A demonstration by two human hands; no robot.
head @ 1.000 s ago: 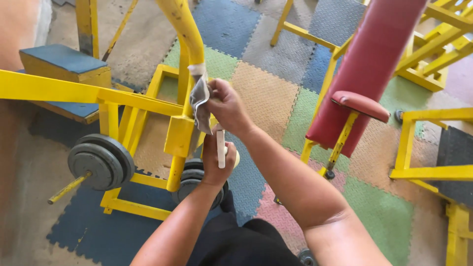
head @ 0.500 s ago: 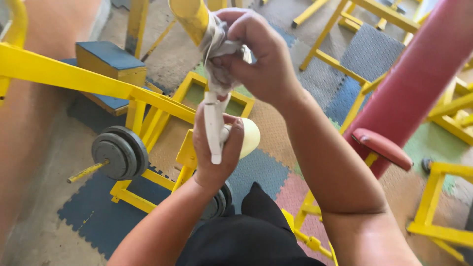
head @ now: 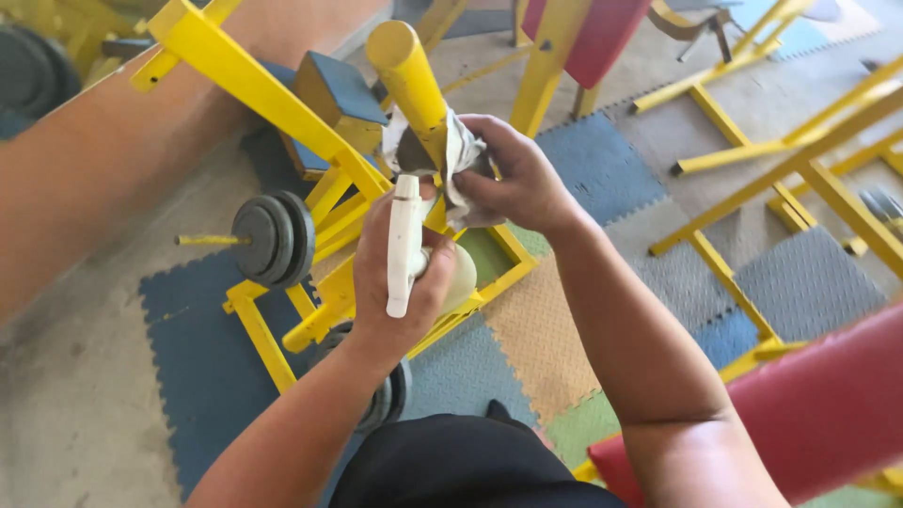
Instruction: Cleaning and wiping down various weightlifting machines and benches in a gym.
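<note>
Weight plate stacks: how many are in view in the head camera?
3 stacks: one on the yellow peg at left, one low behind the left hand's forearm, one at the top-left corner. Others may be hidden.

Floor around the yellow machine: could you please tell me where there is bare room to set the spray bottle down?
Free: the concrete strip left of the blue mat, and the grey mat between yellow frame legs. Crowded: around the weight plates.

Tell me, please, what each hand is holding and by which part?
The left hand grips a spray bottle around its neck; the right hand presses a bunched grey cloth around the yellow bar.
</note>
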